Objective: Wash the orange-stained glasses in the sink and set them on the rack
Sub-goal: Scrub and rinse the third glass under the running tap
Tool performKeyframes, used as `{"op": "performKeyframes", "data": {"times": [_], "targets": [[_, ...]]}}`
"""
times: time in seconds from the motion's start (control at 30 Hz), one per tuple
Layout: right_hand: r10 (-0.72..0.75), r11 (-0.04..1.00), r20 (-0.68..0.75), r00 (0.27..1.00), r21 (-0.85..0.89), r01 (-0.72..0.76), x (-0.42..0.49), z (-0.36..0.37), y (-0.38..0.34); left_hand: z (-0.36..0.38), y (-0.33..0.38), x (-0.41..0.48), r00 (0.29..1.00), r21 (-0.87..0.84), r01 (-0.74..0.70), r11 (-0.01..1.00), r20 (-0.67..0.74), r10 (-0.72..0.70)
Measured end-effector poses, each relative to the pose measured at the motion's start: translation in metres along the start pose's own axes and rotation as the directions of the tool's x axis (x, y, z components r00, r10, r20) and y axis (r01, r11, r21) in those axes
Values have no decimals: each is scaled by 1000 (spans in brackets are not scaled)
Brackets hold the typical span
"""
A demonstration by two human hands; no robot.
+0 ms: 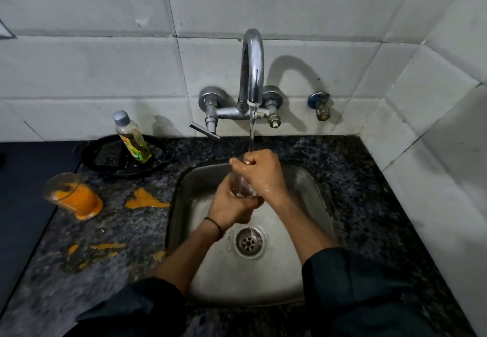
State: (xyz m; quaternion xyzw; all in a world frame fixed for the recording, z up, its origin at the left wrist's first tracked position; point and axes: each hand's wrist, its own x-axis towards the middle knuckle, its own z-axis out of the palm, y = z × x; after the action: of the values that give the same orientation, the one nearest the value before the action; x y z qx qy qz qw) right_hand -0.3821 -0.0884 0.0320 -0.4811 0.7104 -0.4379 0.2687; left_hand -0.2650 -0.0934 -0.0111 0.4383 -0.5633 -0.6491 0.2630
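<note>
A clear glass (243,187) is held over the steel sink (311,186) under the running tap (252,73). My left hand (232,205) grips its base from below. My right hand (259,172) covers its top and side, wet, with the water stream falling onto it. Most of the glass is hidden between the two hands. A second glass (72,195), coated with orange residue, stands on the dark stone counter to the left of the sink. No rack is in view.
Orange spills (143,199) lie on the counter (369,205) between the stained glass and the sink, with smaller patches nearer the front. A dish-soap bottle (131,137) stands in a black tray (105,157) at the back left. Tiled walls close the back and right.
</note>
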Motion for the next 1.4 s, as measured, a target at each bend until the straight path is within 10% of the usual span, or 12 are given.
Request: {"op": "performKeyframes", "data": {"times": [0.1, 0.3, 0.5, 0.7, 0.87, 1.1, 1.27, 1.4], "targets": [[-56, 979, -114, 992, -201, 32, -4, 11, -8, 20, -5, -1, 966, 162, -118, 980, -211, 151], [-48, 981, 190, 981, 196, 10, 0, -18, 1, -16, 2, -1, 915, -212, 144, 967, 401, -48], [8, 966, -121, 993, -256, -39, -5, 0, -11, 20, -1, 4, 977, 154, -115, 981, -162, 140], [-66, 993, 281, 957, 114, 35, 0, -23, -4, -20, 2, 0, 899, -194, 126, 973, 438, -29], [152, 927, 54, 987, -354, -124, 4, -4, -9, 12, -1, 6, 976, 320, -74, 945, -173, 135], [70, 996, 463, 883, -82, -36, 1, -30, -9, -24, -1, -2, 891, -165, 171, 971, 446, -81], [190, 929, 36, 981, -329, -168, -4, 3, -15, 11, -11, -1, 980, 376, 40, 926, -198, 38], [15, 959, 188, 982, -280, 39, -4, -4, -11, 2, -10, -3, 995, 12, 88, 996, 37, -89]]}}
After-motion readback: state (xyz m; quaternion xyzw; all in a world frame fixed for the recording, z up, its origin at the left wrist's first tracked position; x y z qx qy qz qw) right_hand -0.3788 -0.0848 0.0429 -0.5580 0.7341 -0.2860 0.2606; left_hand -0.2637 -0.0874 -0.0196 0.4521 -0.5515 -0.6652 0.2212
